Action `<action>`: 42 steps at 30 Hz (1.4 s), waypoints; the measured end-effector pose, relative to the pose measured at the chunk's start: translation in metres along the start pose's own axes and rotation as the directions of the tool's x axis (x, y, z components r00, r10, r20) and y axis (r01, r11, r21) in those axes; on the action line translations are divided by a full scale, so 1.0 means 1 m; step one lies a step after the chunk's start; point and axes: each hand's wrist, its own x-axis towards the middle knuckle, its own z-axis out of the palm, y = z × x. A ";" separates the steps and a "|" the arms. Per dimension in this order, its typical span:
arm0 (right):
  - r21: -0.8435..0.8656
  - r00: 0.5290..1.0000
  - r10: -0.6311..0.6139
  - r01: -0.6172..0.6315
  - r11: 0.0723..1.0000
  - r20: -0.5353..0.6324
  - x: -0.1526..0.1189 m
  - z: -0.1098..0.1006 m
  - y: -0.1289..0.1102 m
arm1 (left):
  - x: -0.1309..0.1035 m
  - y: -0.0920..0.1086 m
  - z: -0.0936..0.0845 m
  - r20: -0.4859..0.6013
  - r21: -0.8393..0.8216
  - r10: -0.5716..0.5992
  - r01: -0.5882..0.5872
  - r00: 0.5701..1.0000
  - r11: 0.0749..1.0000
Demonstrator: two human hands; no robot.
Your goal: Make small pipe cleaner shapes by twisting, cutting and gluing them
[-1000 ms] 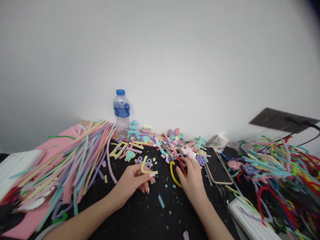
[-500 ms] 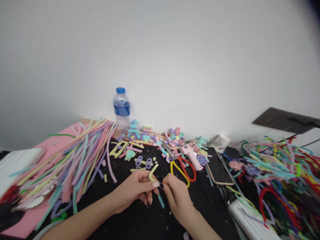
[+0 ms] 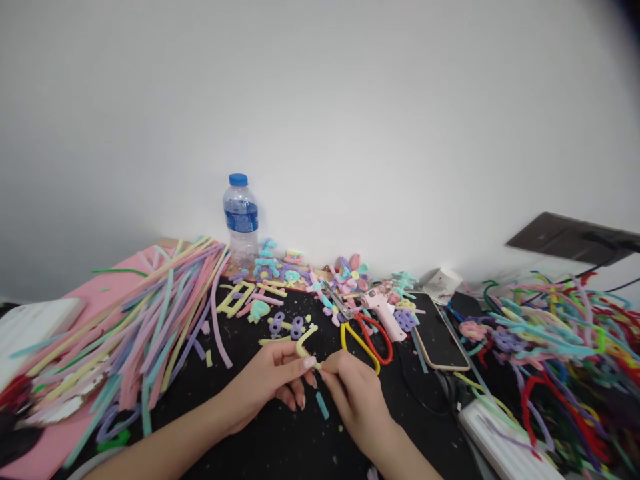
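Lower centre: left hand (image 3: 278,375) and right hand (image 3: 356,395) pinch 1 yellow stem (image 3: 301,347) in closed fingers, seemingly shaping it; further bending calls for steadiness.

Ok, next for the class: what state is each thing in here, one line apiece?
Yellow strip: bent
Left hand: pinching the strip
Right hand: pinching its lower end
Bottle: upright, cap on
Scissors: lying, handles apart
Pink glue gun: lying, not held
Phone: flat, screen dark
Paper cup: tilted
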 end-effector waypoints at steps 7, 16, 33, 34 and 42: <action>-0.084 0.999 -0.049 0.050 0.995 0.023 0.002 0.000 -0.005 | 0.001 -0.003 0.003 -0.039 0.009 -0.029 0.029 0.999 1.000; -0.085 0.997 -0.030 0.036 0.996 0.078 0.004 -0.001 -0.004 | 0.001 -0.003 0.001 -0.042 0.037 -0.024 0.026 0.999 0.999; -0.025 0.981 -0.086 0.092 0.995 0.172 0.006 -0.006 -0.008 | 0.002 -0.009 -0.001 -0.043 0.131 -0.011 0.016 0.999 0.991; -0.004 0.976 -0.105 0.108 0.994 0.189 0.006 -0.007 -0.008 | 0.002 -0.010 -0.003 -0.017 0.140 -0.017 0.019 1.000 0.990; 0.202 0.985 -0.064 0.030 0.979 0.162 0.005 -0.012 -0.006 | 0.000 -0.005 -0.005 0.086 0.039 -0.080 0.077 0.993 0.996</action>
